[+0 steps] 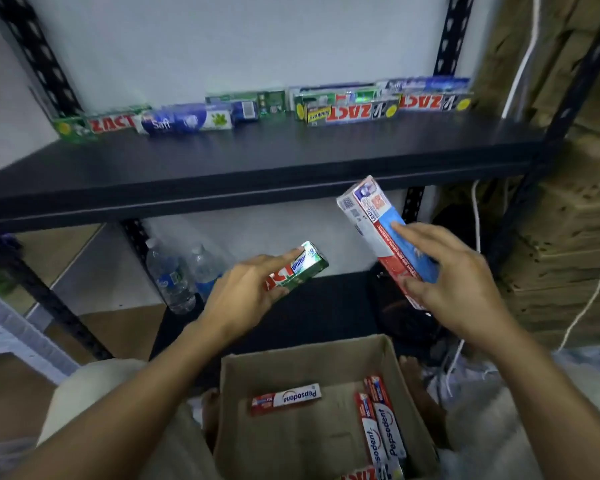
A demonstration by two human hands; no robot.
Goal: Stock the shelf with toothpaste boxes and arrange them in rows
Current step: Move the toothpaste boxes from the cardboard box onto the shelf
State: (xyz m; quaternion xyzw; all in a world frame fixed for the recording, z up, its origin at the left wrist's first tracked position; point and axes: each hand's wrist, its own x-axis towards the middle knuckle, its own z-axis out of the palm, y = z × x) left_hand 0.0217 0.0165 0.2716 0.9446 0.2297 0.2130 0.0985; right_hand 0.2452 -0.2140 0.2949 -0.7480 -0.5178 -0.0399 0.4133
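My left hand (246,289) grips a green Zact whitening toothpaste box (302,266) below the black shelf board (257,157). My right hand (454,275) holds a long red, white and blue toothpaste box (371,216), tilted up toward the shelf's front edge. Along the back of the shelf stand rows of toothpaste boxes: a Zact box (111,123) and a blue box (184,121) at left, Zact boxes (354,113) at right. An open cardboard carton (388,355) below me holds several Pepsodent boxes (286,398).
Two plastic water bottles (172,275) stand on the lower shelf at left. Black perforated uprights (454,32) frame the rack. Stacked brown cartons (568,220) and white cords (520,74) fill the right side. The front half of the upper shelf is bare.
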